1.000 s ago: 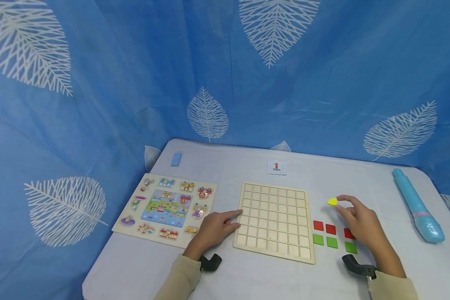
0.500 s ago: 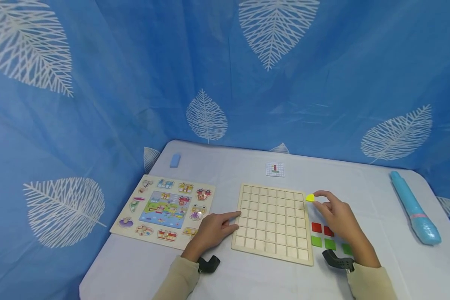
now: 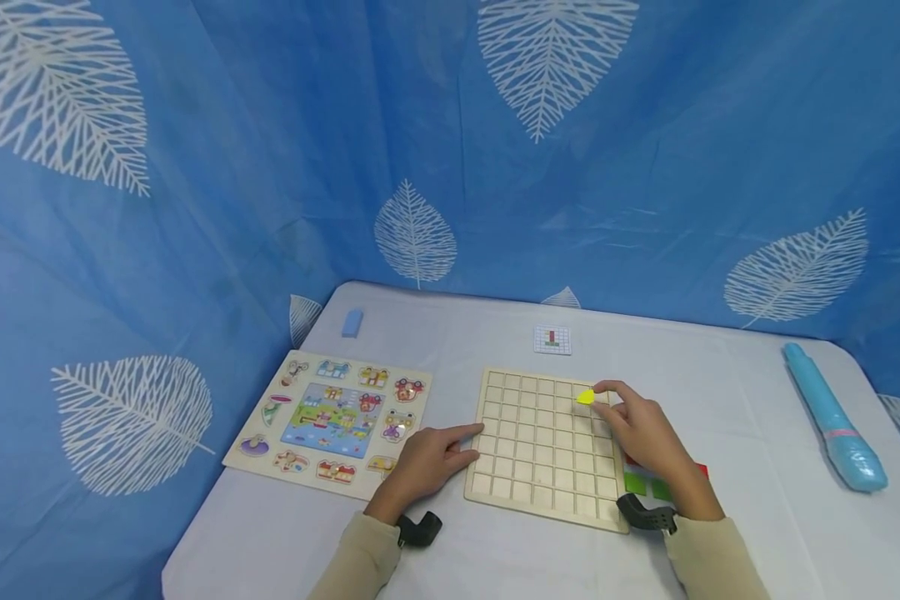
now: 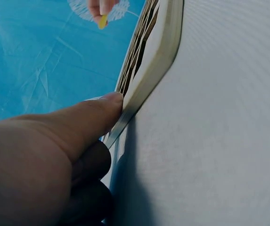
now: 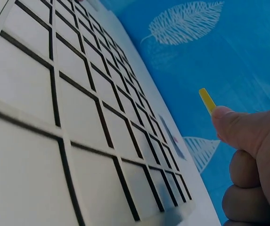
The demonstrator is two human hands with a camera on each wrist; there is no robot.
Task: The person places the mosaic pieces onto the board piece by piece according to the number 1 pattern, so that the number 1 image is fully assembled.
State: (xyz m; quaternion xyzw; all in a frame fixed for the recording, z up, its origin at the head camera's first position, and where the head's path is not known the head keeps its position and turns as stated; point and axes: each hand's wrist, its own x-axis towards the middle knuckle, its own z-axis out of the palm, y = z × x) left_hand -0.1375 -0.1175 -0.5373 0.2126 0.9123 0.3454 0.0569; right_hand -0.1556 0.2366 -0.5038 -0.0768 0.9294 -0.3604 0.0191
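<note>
A pale wooden grid board (image 3: 543,442) lies flat at the table's middle. My right hand (image 3: 637,429) hovers over its upper right part and pinches a small yellow tile (image 3: 585,397) between thumb and forefinger; the right wrist view shows the yellow tile (image 5: 207,100) edge-on above the empty cells of the grid board (image 5: 69,136). My left hand (image 3: 427,458) rests on the table with straight fingers touching the board's left edge; the left wrist view shows a fingertip (image 4: 109,101) against the board's rim (image 4: 153,61).
Red and green square tiles (image 3: 648,483) lie right of the board, partly hidden by my right wrist. A picture peg puzzle (image 3: 333,412) lies to the left. A small pattern card (image 3: 552,339) and a blue eraser (image 3: 352,322) sit farther back. A light blue tube (image 3: 832,417) lies far right.
My right hand has carried the yellow tile leftward, from the table beside the loose tiles to above the board's upper right cells. The left hand has stayed at the board's edge.
</note>
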